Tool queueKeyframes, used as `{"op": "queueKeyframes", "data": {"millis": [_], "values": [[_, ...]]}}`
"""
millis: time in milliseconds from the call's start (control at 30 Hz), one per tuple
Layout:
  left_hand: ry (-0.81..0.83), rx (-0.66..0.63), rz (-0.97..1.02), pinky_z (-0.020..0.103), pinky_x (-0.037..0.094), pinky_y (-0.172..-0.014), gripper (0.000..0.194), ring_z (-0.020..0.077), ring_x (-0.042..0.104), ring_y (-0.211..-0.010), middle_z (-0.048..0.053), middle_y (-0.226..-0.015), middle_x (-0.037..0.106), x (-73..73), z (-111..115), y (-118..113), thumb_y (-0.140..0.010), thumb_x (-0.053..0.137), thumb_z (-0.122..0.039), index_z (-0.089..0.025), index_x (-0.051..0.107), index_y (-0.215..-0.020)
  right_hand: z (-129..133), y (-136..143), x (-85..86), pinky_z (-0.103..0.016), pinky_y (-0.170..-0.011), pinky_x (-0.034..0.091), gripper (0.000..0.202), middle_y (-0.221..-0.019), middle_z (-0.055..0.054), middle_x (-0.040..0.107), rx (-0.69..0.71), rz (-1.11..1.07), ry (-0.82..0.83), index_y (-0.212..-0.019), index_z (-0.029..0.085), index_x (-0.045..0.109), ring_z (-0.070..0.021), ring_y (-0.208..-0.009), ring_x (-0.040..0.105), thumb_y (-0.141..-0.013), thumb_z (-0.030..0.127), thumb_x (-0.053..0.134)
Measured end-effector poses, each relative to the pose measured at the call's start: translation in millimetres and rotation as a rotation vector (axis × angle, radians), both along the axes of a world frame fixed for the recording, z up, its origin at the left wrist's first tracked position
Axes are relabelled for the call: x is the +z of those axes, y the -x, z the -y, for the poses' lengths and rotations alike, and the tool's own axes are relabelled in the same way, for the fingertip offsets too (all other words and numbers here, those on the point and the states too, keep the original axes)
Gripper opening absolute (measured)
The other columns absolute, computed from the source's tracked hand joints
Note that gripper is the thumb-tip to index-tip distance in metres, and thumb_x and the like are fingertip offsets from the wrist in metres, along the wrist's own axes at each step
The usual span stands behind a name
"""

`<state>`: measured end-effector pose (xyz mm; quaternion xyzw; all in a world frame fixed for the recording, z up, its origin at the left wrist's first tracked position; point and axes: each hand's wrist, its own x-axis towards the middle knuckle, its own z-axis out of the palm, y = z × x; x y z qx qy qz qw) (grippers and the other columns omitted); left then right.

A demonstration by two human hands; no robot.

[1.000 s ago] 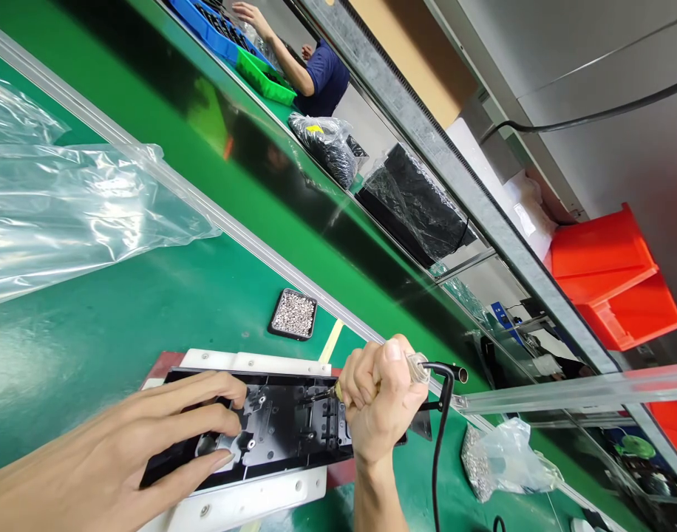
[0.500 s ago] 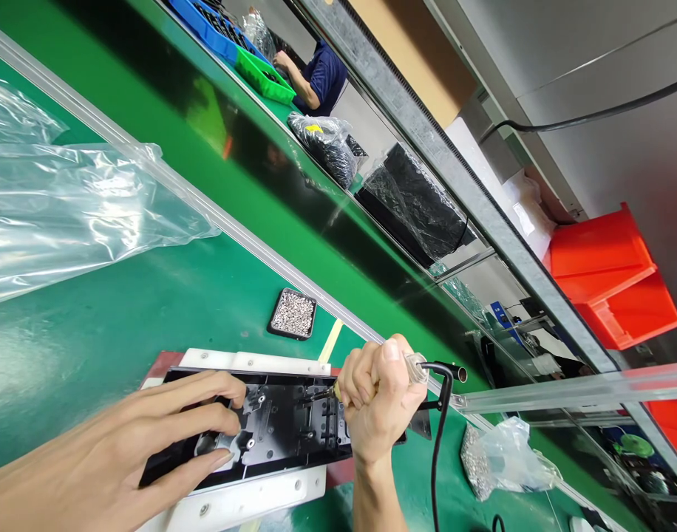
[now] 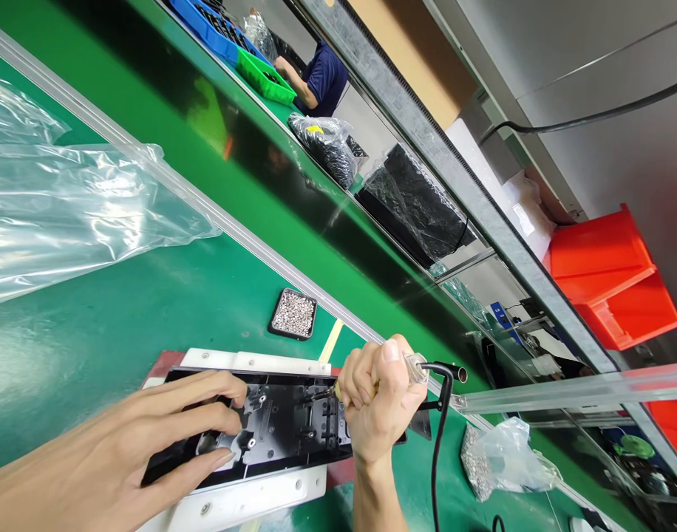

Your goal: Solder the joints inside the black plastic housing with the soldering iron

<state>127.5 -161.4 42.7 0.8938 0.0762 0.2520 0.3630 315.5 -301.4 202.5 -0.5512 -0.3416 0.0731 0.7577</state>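
Over the black housing, left hand spread — right hand clenched round a corded tool.

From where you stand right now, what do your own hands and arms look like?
They are ordinary human hands with slim fingers. The left hand and right hand are both bare: no gloves, and no rings that I can see. No sleeve, watch or bracelet shows on either forearm, as far as the picture reaches.

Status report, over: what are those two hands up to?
Right hand gripping corded tool, tip inside black housing, contact unclear. Left hand spread across housing, hiding one end. Tray of small metal parts sits beyond, out of the way.
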Motion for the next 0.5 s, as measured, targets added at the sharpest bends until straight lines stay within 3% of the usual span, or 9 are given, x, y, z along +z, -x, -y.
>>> {"op": "queueKeyframes", "data": {"millis": [100,333,500], "values": [[0.040,-0.004,0.020,0.024,0.067,-0.116,0.040,0.0172,0.093,-0.126,-0.006,-0.134,0.093,5.5,7.1,-0.7,-0.125,0.054,-0.043,-0.040,0.091,-0.111,-0.1,-0.5,-0.1,-0.013,-0.040,0.031,0.064,-0.053,0.012,0.023,0.002,0.004,0.000,-0.075,0.025,0.029,-0.0072,-0.042,0.020,-0.117,0.035,0.077],[0.069,-0.001,0.045,0.021,0.068,-0.114,0.029,0.0177,0.094,-0.127,-0.004,-0.136,0.092,-3.5,6.6,0.3,-0.120,0.066,-0.043,-0.039,0.094,-0.112,-1.6,-1.2,-0.3,-0.012,-0.040,0.031,0.062,-0.053,0.012,0.023,0.019,0.010,-0.009,-0.076,0.025,0.028,-0.0069,-0.042,0.020,-0.116,0.034,0.075],[0.077,0.008,0.050,0.020,0.068,-0.112,0.037,0.0164,0.093,-0.127,-0.004,-0.136,0.092,3.3,8.4,-0.7,-0.124,0.058,-0.046,-0.039,0.092,-0.111,-1.0,-1.1,-0.9,-0.012,-0.040,0.029,0.063,-0.053,0.012,0.022,0.028,0.013,-0.017,-0.077,0.025,0.027,-0.0071,-0.043,0.018,-0.116,0.034,0.075]]}}
